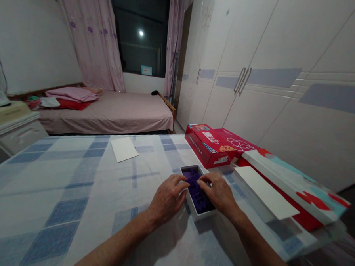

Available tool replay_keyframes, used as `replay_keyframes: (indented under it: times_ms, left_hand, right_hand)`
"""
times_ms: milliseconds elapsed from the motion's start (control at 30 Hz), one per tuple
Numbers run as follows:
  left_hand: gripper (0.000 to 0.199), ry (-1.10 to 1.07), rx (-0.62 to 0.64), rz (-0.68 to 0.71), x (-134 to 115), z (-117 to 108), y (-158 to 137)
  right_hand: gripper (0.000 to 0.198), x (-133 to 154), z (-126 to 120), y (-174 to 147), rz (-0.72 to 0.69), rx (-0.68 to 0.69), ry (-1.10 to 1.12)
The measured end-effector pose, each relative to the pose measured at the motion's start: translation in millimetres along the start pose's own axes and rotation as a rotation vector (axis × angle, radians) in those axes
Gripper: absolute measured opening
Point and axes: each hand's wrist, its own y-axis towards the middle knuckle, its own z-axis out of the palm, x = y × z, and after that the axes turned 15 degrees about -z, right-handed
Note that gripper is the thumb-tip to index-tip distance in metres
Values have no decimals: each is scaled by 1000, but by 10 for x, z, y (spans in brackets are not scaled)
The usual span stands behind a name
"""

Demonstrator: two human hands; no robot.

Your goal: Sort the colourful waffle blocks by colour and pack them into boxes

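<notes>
Left hand and right hand curl loosely at purple pieces in a white box, any pinch unclear.

Nothing read for certain. Red box carried white characters on top, too blurred; small print along its left side, same. White label on its near end was illegible. Blue-edged card, far beyond box, leftward: marks too small.

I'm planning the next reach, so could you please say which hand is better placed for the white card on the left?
Probably the left hand: it is nearer the white card, while the right hand is farther right. Both hands are at the box.
</notes>
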Motion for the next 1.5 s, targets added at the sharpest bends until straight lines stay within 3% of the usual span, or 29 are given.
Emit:
replay_keyframes:
  times_ms: [133, 333, 467, 667, 733, 967, 1133, 1300, 1500]
  left_hand:
    - [28, -3, -25, 8, 40, 63, -76]
    - [31, -38, -56, 24, 116, 72, -93]
    - [36, -50, -76, 33, 127, 96, -107]
    - [35, 8, -103, 112, 111, 132, -107]
    - [34, 34, -101, 132, 101, 137, -102]
    - [36, 133, -21, 163, 20, 188, -105]
    - [35, 137, -30, 146, 19, 177, -101]
    - [37, 171, 38, 148, 42, 181, -98]
    - [40, 190, 133, 140, 25, 195, -97]
  right_hand:
    - [21, 26, 45, 124, 61, 32, -15]
    - [28, -88, -123, 217, 209, -59, 171]
    - [30, -66, -68, 192, 237, 23, 242]
    - [26, 73, 59, 106, 147, 61, -206]
    - [24, 70, 39, 83, 121, 49, -261]
    - [19, -6, 47, -3, 30, 52, -97]
    - [21, 48, 76, -9, -20, 26, -160]
    - [20, 35, 34, 91, -7, -64, -192]
    - [21, -81, 82, 251, -35, 73, -165]
